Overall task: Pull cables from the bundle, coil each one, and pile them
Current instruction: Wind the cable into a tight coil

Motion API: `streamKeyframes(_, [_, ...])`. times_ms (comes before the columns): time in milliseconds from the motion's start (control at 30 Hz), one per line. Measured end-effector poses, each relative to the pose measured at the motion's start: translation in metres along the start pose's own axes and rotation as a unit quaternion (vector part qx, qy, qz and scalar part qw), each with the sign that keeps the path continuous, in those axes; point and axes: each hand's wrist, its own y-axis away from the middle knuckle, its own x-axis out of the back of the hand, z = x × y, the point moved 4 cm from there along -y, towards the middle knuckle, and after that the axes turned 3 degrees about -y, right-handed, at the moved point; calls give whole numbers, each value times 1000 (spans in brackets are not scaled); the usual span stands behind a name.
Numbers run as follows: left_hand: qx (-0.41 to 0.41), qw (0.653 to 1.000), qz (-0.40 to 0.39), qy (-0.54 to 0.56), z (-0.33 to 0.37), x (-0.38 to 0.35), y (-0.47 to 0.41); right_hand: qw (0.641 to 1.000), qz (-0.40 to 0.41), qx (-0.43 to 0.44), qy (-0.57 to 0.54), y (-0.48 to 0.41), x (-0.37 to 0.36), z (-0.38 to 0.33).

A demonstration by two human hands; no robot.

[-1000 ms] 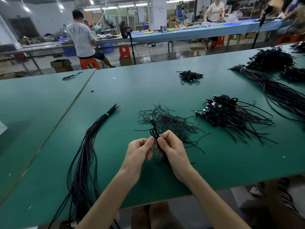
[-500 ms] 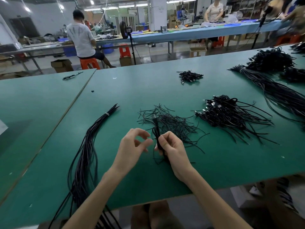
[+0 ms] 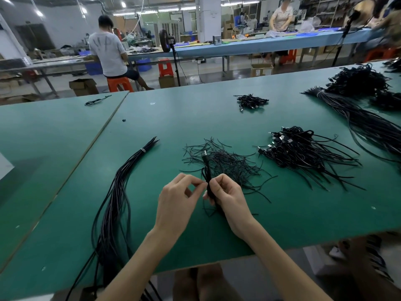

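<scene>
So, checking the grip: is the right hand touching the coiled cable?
Touching. Head view shows the right hand gripping the coiled cable, fingers curled round it.

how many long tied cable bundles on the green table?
2. The left bundle runs off the near edge of the green table; the right bundle lies far right, running out of frame. More could sit outside the view.

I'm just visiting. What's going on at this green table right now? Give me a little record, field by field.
Right hand: grips a coiled cable, held upright
Left hand: thumb and forefinger pinch at the coil's side
Cable bundle: lies left of the hands, white tie near its far end
Thin loose wires: heap just beyond the hands
Pile of coiled cables: right of that heap
Table: green surface
</scene>
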Motion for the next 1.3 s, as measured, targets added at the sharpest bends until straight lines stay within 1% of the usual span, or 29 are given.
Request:
streamKeyframes(67, [97, 991, -17, 86, -5, -6, 2, 1000, -4, 0, -2, 0, 1, -1])
streamKeyframes(100, [145, 979, -34, 140, -9, -10, 2, 1000, -5, 1, -5, 0, 1, -1])
streamKeyframes(133, [202, 955, -58, 209, -13, -13, 2, 1000, -5, 2, -8, 0, 1, -1])
streamKeyframes(167, [267, 917, -89, 283, -17, -16, 3, 1000, -4, 3, -10, -1, 1, 0])
streamKeyframes(233, [395, 814, -158, 396, -21, -21, 6, 1000, -3, 4, -6, -1, 1, 0])
streamKeyframes(267, [445, 765, -183, 427, -23, -23, 8, 1000, -4, 5, -3, -1, 1, 1])
streamKeyframes(300, [476, 733, -200, 443, -24, -24, 10, 1000, -5, 4, -1, -1, 1, 1])
streamKeyframes(333, [487, 717, -214, 450, -24, -23, 10, 1000, -6, 2, 2, -1, 1, 1])
streamKeyframes(367, [483, 715, -226, 451, -25, -23, 8, 1000, -5, 1, 5, -1, 1, 1])
streamKeyframes(400, [466, 727, -236, 445, -25, -22, 7, 1000, -3, 0, 7, 0, 1, 1])
streamKeyframes(433, [437, 759, -238, 420, -26, -19, 5, 1000, -2, -1, 9, -1, 1, 0])
streamKeyframes(467, [399, 805, -226, 376, -28, -16, 2, 1000, 0, -2, 12, -1, 0, 0])
streamKeyframes(533, [300, 901, -163, 267, -28, -7, -4, 1000, 7, -9, 15, -1, 1, 1])
streamKeyframes(567, [247, 935, -125, 222, -27, -2, -6, 1000, 12, -13, 11, -1, 1, 1])
streamKeyframes(600, [196, 958, -98, 187, -24, 2, -7, 1000, 15, -16, 6, -1, 1, 1])
streamKeyframes(667, [93, 987, -88, 99, -16, 4, -7, 1000, 15, -20, 4, -1, 1, 2])
streamKeyframes(733, [-8, 997, -77, -8, -8, 4, -5, 1000, 11, -21, 5, -1, 1, 2])
streamKeyframes(800, [-70, 994, -50, -68, -1, 6, -3, 1000, 9, -22, 3, -1, 0, 2])
streamKeyframes(900, [-98, 989, -27, -103, 4, 5, -2, 1000, 10, -20, 4, -1, 1, 2])
streamKeyframes(933, [-78, 993, -29, -90, 5, 3, -1, 1000, 9, -17, 6, -1, 1, 1])
streamKeyframes(967, [-32, 997, -38, -52, 4, 0, -1, 1000, 7, -12, 7, -1, 1, 1])
streamKeyframes(1000, [37, 998, -52, 10, 0, -5, -2, 1000, 7, -8, 7, -1, 0, 0])
streamKeyframes(1033, [119, 986, -67, 93, -6, -9, -1, 1000, 7, -5, 6, 0, 0, -1])
streamKeyframes(1067, [203, 959, -80, 183, -10, -14, 0, 1000, 7, -4, 6, 0, 0, -2])
streamKeyframes(1133, [347, 866, -109, 343, -13, -23, 6, 1000, 7, -1, 5, 1, 0, -3])
streamKeyframes(1200, [431, 781, -133, 432, -15, -29, 11, 1000, 8, 1, 11, 1, 0, -2])
streamKeyframes(1233, [452, 758, -148, 447, -16, -30, 12, 1000, 9, 1, 15, 1, 0, -2])
streamKeyframes(1267, [457, 751, -164, 449, -16, -31, 12, 1000, 10, 1, 17, 1, 0, -2])
streamKeyframes(1300, [442, 765, -176, 434, -17, -30, 10, 1000, 12, 0, 19, 1, 0, -2])
